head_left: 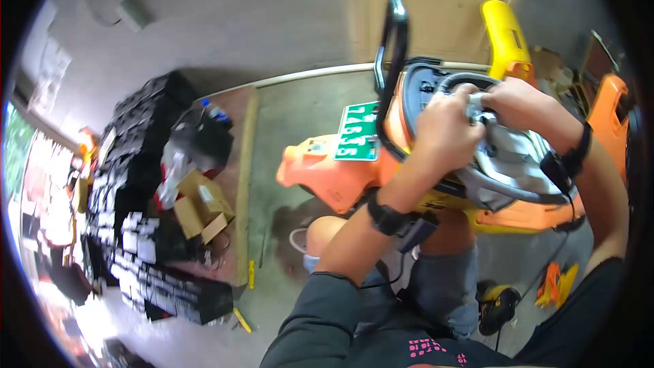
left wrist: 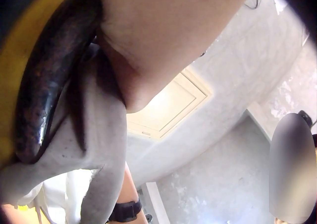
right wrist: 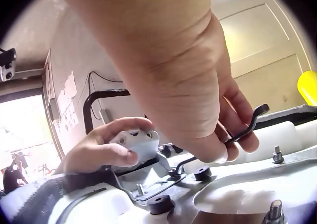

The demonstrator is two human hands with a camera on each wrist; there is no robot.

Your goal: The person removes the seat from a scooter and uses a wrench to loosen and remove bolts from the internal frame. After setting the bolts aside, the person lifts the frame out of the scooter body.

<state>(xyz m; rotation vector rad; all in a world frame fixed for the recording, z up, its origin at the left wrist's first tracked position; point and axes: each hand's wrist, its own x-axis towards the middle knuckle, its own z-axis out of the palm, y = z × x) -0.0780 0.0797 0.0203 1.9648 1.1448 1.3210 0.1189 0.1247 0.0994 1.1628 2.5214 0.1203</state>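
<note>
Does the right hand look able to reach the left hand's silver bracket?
Probably yes: the right hand is near the silver bracket with nothing evident between, though that hand grips a bent black rod.

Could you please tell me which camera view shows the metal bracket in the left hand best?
The right wrist view: the metal bracket appears close up, with holes visible, gripped by the left hand. The head view seems to show only a small part, beside that hand; the left wrist view does not show it.

Bracket (right wrist: 138,149) left of rod (right wrist: 252,122); door (right wrist: 262,40) behind both
</note>
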